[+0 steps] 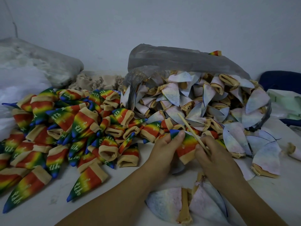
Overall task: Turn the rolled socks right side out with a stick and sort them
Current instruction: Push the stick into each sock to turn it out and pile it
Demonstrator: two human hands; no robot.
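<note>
I hold one rainbow sock (187, 144) with a tan cuff between both hands, its blue tip up and to the left. My left hand (164, 147) pinches it near the tip. My right hand (213, 154) grips the cuff end together with a thin wooden stick (190, 129) that slants up and left. A big pile of right-side-out rainbow socks (65, 131) covers the table on the left. Pale inside-out socks (203, 101) spill from a grey plastic bag (171, 59) behind my hands.
Two pale inside-out socks (184, 204) lie at the near edge under my right forearm, and more (263, 157) lie to the right. A filled clear bag (32, 62) and beige cloth (96, 80) sit at the back left. A dark blue object (280, 80) stands far right.
</note>
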